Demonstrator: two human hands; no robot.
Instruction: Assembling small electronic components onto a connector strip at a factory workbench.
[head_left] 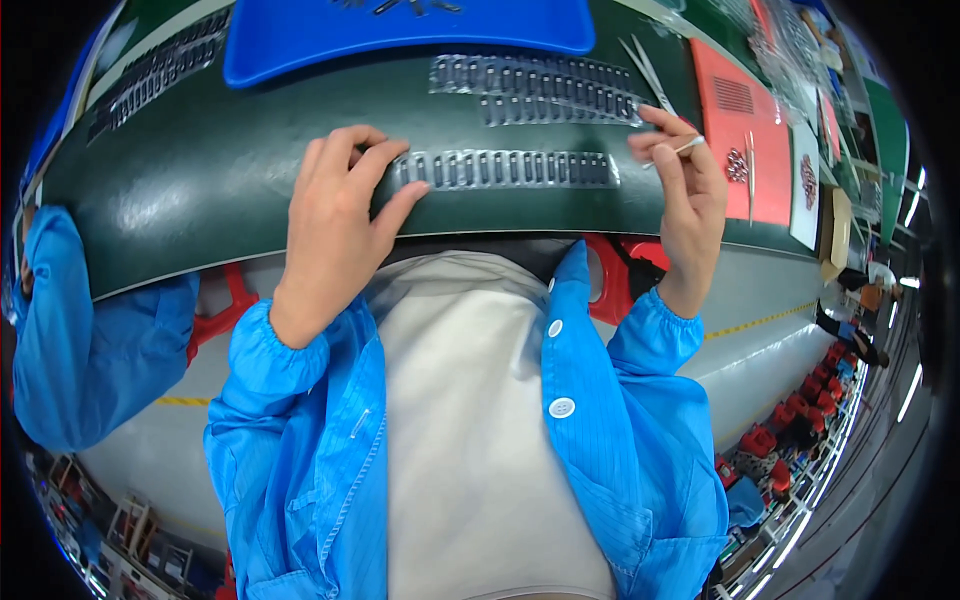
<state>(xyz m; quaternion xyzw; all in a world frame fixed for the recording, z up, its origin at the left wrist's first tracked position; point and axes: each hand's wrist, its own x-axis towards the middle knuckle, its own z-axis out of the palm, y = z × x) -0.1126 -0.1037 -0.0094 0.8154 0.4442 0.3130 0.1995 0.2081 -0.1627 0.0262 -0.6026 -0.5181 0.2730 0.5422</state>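
My left hand (335,215) rests on the dark green work mat (200,190), its fingertips pressing the left end of a clear strip of small dark parts (510,168). My right hand (685,195) hovers at the strip's right end and pinches a thin white swab stick (680,150). Both sleeves are bright blue. Two more clear strips of dark parts (545,90) lie just beyond the near one.
A blue tray (400,35) sits at the far edge. Another strip of parts (160,70) lies far left, tweezers (648,70) far right. A red mat (735,130) with small metal rings and a thin tool lies to the right. Another person's blue sleeve (80,340) is at left.
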